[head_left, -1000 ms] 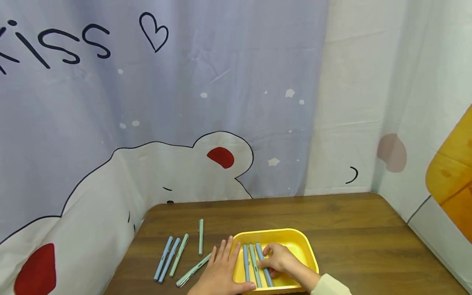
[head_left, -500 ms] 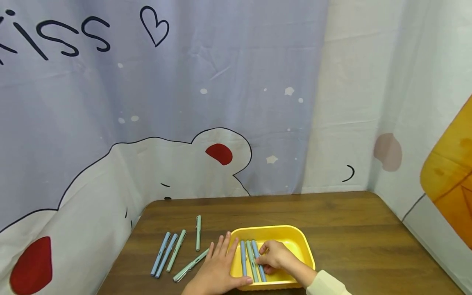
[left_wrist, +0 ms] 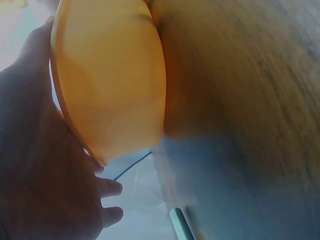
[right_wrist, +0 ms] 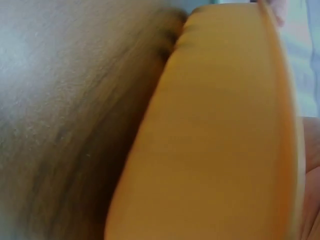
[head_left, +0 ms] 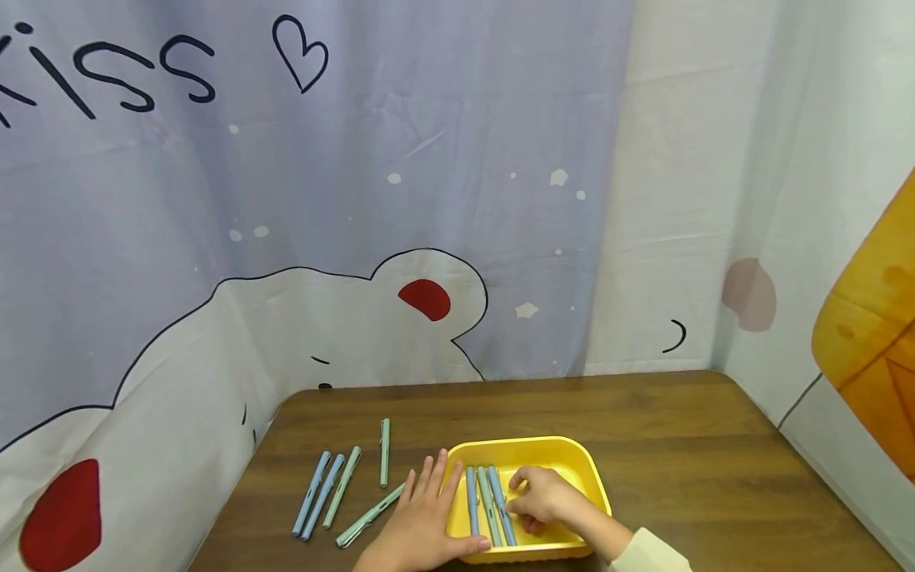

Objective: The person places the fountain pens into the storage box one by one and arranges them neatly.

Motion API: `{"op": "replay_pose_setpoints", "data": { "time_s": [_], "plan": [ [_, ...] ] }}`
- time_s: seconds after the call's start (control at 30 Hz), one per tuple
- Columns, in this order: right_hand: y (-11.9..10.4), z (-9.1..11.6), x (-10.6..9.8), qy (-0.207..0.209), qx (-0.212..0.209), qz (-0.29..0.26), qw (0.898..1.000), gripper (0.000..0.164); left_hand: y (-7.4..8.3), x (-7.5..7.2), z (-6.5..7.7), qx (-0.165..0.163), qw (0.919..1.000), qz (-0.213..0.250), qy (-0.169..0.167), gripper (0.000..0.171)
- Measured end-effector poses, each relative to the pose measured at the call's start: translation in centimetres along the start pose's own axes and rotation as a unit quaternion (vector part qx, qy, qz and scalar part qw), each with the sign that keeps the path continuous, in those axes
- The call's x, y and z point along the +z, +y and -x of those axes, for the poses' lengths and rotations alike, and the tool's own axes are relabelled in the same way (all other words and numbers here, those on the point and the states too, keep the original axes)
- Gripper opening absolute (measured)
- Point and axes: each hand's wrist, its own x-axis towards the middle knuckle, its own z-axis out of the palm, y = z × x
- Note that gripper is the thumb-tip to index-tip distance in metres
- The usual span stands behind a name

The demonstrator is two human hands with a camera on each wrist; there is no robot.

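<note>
In the head view, a yellow tray [head_left: 530, 442] holds a blue pen [head_left: 472, 499], a green pen [head_left: 488, 505] and a second blue pen [head_left: 501, 504], side by side along its left part. My left hand [head_left: 423, 523] rests on the tray's left rim with its fingers stretched out. Over the tray's inside, my right hand [head_left: 549, 499] has loosely bent fingers just right of the second blue pen, with nothing seen between them. Its lower fingers are partly hidden. Both wrist views are filled mostly by the tray's outer wall [left_wrist: 110, 80].
Left of the tray on the wooden table [head_left: 672, 445] lie two blue pens [head_left: 310, 494] and a green pen [head_left: 341, 487], close together. Another green pen [head_left: 384, 453] lies behind; one more green pen [head_left: 368, 516] slants beside my left hand. A printed curtain [head_left: 429, 159] hangs behind.
My right hand has let go of the second blue pen and moved slightly right. That pen lies beside the green one in the tray. My left hand stays on the rim.
</note>
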Motion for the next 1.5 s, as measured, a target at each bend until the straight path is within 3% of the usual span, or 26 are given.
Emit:
{"op": "replay_pose_setpoints", "data": {
  "time_s": [0.13,0.33,0.53,0.63,0.8,1.03,1.13,1.3,1.5],
  "plan": [
    [-0.2,0.9,-0.9,0.001,-0.031,0.006,0.999,0.029,-0.1,0.2,-0.2,-0.001,1.0000,-0.002,-0.004,0.112],
    [-0.3,2.7,-2.1,-0.003,-0.118,0.033,0.992,0.032,0.1,0.4,0.0,-0.003,0.9999,-0.008,-0.011,0.110],
    [0.3,4.3,-3.3,0.054,-0.182,0.094,0.977,0.038,0.5,0.0,-0.1,0.002,0.9999,-0.011,-0.011,0.110],
    [0.9,4.9,-3.5,0.119,-0.205,0.145,0.960,0.038,0.6,-0.1,-0.2,0.000,0.9998,-0.015,-0.011,0.110],
    [2.0,5.6,-3.8,0.227,-0.238,0.228,0.916,0.039,0.5,-0.2,-0.3,0.000,0.9998,-0.015,-0.011,0.110],
    [3.8,6.4,-4.2,0.280,-0.273,0.297,0.871,0.051,0.2,-0.4,-0.2,0.007,0.9997,-0.022,-0.012,0.109],
    [4.6,6.5,-4.4,0.278,-0.277,0.314,0.864,0.053,0.2,-0.4,-0.2,0.009,0.9995,-0.028,-0.011,0.110],
    [5.8,6.7,-4.5,0.256,-0.271,0.328,0.868,0.056,0.1,-0.2,-0.3,0.011,0.9996,-0.027,-0.006,0.109],
    [7.1,6.6,-4.4,0.259,-0.292,0.363,0.846,0.057,-0.2,-0.1,-0.3,0.009,0.9996,-0.025,-0.003,0.108]
  ]
}}
